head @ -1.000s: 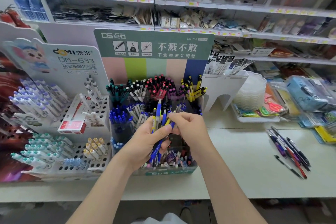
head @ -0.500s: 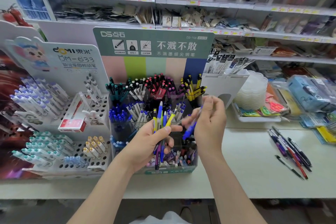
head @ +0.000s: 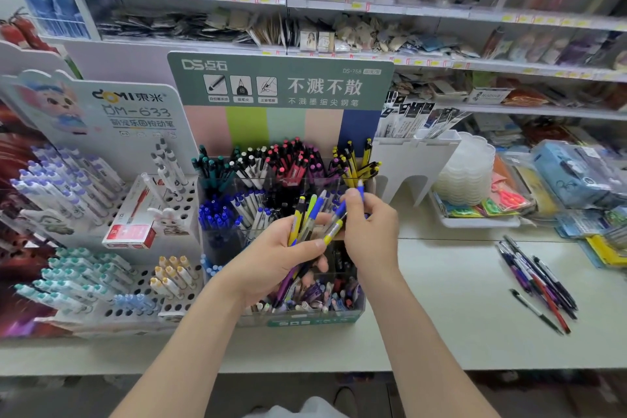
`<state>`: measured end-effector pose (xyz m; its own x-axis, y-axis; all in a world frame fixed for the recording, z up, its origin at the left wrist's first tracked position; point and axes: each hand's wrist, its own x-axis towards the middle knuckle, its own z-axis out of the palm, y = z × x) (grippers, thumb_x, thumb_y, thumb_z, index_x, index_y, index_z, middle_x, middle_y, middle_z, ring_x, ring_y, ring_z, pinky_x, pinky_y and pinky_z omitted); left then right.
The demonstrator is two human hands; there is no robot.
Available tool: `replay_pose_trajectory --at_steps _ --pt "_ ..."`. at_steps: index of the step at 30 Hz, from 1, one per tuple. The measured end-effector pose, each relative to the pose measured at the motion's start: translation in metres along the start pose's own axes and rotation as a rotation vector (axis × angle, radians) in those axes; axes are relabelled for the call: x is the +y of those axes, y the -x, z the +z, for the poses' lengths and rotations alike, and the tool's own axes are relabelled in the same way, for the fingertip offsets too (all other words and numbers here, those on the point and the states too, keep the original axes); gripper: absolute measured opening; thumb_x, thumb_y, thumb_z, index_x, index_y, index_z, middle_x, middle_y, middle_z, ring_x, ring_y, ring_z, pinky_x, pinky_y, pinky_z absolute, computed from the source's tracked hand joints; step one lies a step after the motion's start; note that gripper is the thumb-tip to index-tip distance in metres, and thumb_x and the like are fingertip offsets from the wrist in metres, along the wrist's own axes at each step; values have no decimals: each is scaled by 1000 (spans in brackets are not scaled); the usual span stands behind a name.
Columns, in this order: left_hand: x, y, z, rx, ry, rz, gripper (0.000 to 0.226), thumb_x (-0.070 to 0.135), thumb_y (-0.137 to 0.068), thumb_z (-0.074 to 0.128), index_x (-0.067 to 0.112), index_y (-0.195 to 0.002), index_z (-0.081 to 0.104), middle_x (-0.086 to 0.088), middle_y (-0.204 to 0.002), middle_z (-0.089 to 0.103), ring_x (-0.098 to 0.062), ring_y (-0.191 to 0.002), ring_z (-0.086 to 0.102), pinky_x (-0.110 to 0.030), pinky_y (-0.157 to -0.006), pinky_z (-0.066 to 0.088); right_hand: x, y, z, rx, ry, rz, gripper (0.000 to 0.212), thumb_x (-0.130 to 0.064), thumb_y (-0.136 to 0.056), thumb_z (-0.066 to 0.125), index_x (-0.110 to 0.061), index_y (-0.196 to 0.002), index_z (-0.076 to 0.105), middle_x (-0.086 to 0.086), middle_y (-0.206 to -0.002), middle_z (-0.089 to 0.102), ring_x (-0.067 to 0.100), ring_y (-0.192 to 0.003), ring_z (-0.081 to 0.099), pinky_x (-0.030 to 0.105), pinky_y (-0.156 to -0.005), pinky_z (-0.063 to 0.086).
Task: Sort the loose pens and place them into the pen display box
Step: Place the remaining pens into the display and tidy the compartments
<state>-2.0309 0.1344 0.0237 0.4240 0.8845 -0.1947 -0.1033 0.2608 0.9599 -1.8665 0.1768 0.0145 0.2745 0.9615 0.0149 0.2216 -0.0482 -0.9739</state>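
My left hand point(head: 274, 261) grips a bundle of pens point(head: 307, 219), yellow, blue, green and purple, fanned upward over the pen display box point(head: 307, 317). My right hand point(head: 369, 234) holds a blue pen point(head: 359, 187) between thumb and fingers, right beside the bundle's top. The clear box has a green header card and compartments of pens sorted by colour: teal, white, red, purple and yellow at the back, blue and white in the middle row. More loose pens point(head: 537, 280) lie on the counter at the right.
A white peg display point(head: 101, 282) with pastel pens and a red box point(head: 130, 231) stands left of the display box. A white holder point(head: 417, 159), stacked clear trays point(head: 470, 173) and packaged goods sit to the right. Shelves of merchandise run behind.
My right hand drew a blue pen away from the bundle, then came back beside the bundle's top with the pen. My left hand stayed over the box.
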Motion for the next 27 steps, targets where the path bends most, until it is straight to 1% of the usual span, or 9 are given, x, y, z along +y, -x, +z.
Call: replay_pose_trajectory --at_steps 5,7,9,13,15,17,21,24,27 --pt "-11 1 -7 19 -86 -41 35 0 -111 49 15 -141 56 -9 -130 74 -21 -76 56 -31 -56 44 -11 -23 -16 275 -55 -178 36 -45 -114 39 -22 -94 59 -1 -75 70 22 -72 71 52 -74 60" --pt "-16 -1 -7 106 -10 -37 35 2 -111 48 19 -142 56 -8 -127 75 -18 -72 48 -30 -55 38 -15 -24 -21 191 -85 -231 35 -45 -115 37 -21 -95 54 -5 -67 64 20 -63 71 48 -66 61" --pt "-17 -4 -8 173 3 -23 29 11 -111 53 22 -138 58 -9 -117 74 -15 -69 42 -29 -54 34 -11 -19 -17 -2 -135 -164 37 -51 -112 40 -25 -93 57 -7 -59 51 19 -46 56 42 -49 48" --pt "-13 -6 -9 196 -187 -2 28 29 -109 61 40 -134 58 4 -78 55 -13 -60 36 -29 -52 31 -1 0 -5 -232 30 -117 50 -69 -96 60 -21 -89 69 -10 -58 47 14 -54 42 40 -56 37" --pt "-10 -5 -7 197 -367 51 31 36 -108 61 46 -137 56 14 -77 60 -10 -58 46 -27 -53 41 -2 10 0 -222 79 -109 38 -61 -91 74 -23 -88 72 -4 -64 59 18 -61 53 42 -64 50" --pt "-11 -7 -7 205 -479 92 31 36 -108 62 43 -138 56 18 -98 72 -3 -72 61 -28 -67 50 -4 16 0 -222 15 -66 23 -50 -90 81 -27 -92 75 0 -72 68 19 -67 62 36 -68 56" --pt "-14 -8 -10 206 -543 66 17 36 -105 64 36 -122 61 4 -95 71 -13 -73 60 -45 -67 52 -6 22 3 -327 -239 162 10 -29 -100 74 -19 -103 76 -4 -64 54 7 -47 40 22 -45 34" --pt "-13 -5 -11 239 -537 68 12 47 -103 66 35 -103 62 14 -74 59 -8 -64 53 -29 -64 47 -8 20 7 -234 -452 251 21 -26 -110 58 -6 -109 61 1 -68 59 8 -48 36 23 -43 29" --pt "-16 -2 -15 305 -494 23 19 54 -98 69 36 -96 65 18 -66 55 0 -59 51 -18 -62 44 -9 10 0 -76 -439 124 19 -27 -115 43 -14 -108 54 7 -72 62 13 -55 48 26 -49 41"
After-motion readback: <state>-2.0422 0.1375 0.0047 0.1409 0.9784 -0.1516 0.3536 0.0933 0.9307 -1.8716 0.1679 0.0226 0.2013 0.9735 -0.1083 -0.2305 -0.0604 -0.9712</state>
